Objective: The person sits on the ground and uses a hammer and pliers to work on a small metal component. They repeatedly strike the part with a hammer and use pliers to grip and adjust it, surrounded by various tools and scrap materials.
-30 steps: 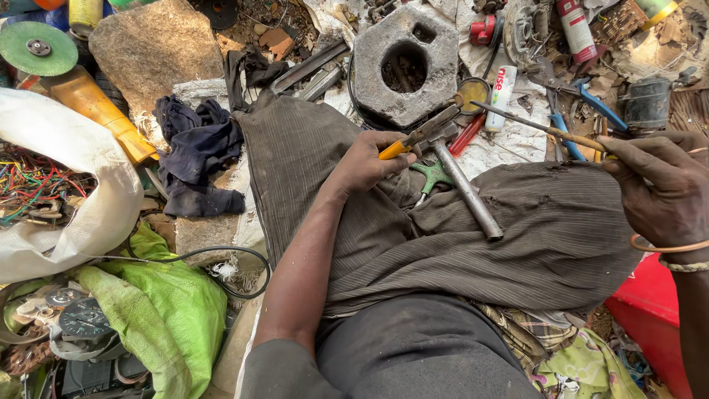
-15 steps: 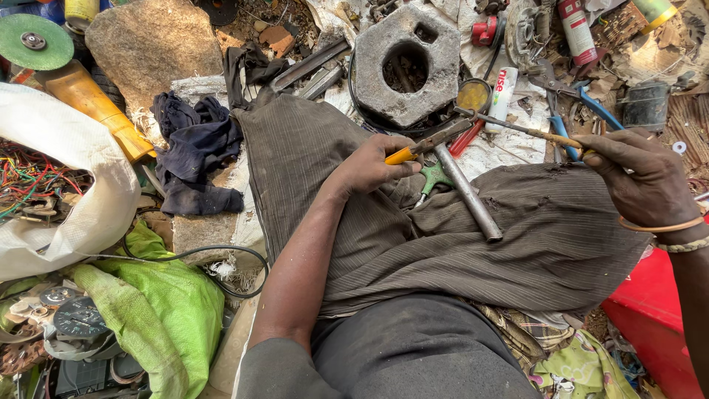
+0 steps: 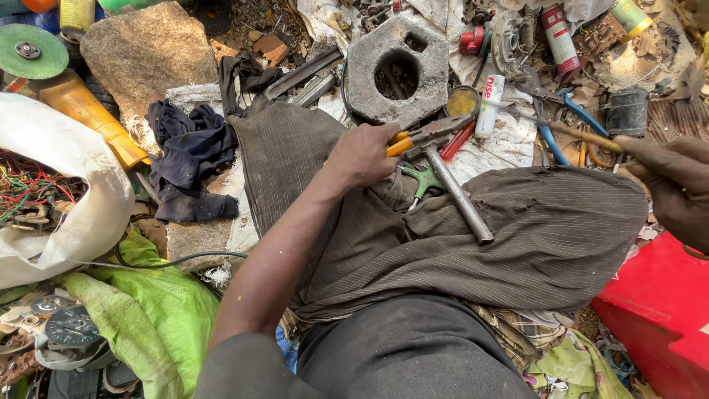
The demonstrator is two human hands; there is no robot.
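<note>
Head view, left hand [image 3: 363,155] fingers gripping yellow-handled pliers [image 3: 428,136], right hand [image 3: 676,185] pinching thin rod [image 3: 572,133]

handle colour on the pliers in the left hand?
Yellow-orange handles on the pliers, gripped by the left hand; head view, the only one.
</note>
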